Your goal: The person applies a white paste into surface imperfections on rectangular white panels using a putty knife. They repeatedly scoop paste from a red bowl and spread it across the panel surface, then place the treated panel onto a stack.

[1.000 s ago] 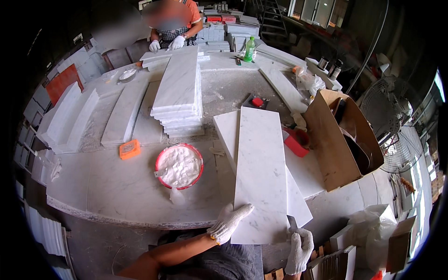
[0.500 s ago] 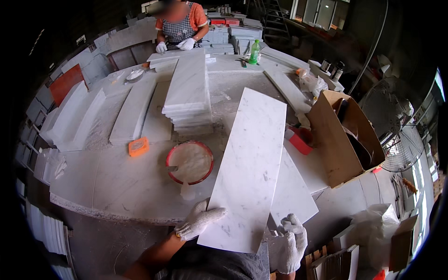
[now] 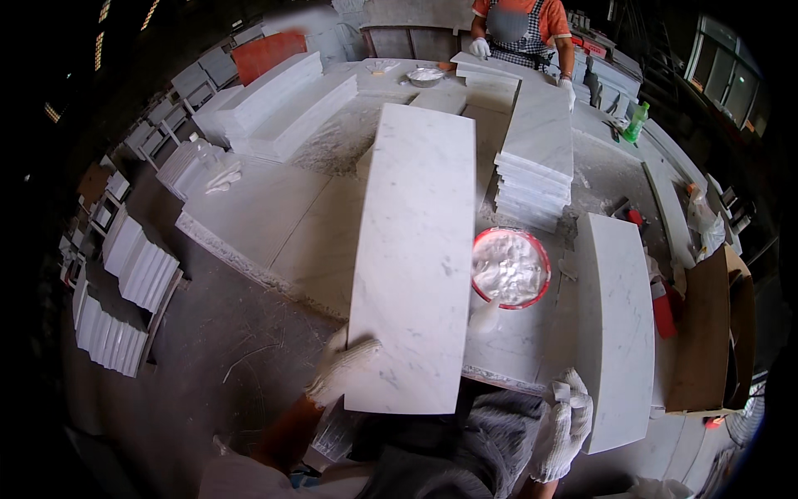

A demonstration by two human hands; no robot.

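My left hand [image 3: 342, 366], in a white knit glove, grips the lower left edge of a long white marble slab [image 3: 411, 258], thumb on its top face. The slab is lifted in front of me, its far end over the table. My right hand [image 3: 565, 432], gloved too, is closed with bent fingers around something small and pale that I cannot make out. It is right beside the near end of a second marble slab [image 3: 619, 333] at the table's right. Between the slabs stands a red-rimmed tub [image 3: 511, 268] of white paste.
Stacked marble slabs [image 3: 540, 133] stand beyond the tub, more slabs [image 3: 278, 108] at the far left. A co-worker [image 3: 524, 33] in white gloves stands across the table. A cardboard box [image 3: 702, 341] and a green bottle [image 3: 637, 123] are on the right. Slab piles [image 3: 125, 308] stand low at left.
The view has turned left. My left hand has carried the slab leftward, off the second slab, which now shows fully. My right hand remains closed. The co-worker's hands have moved apart.
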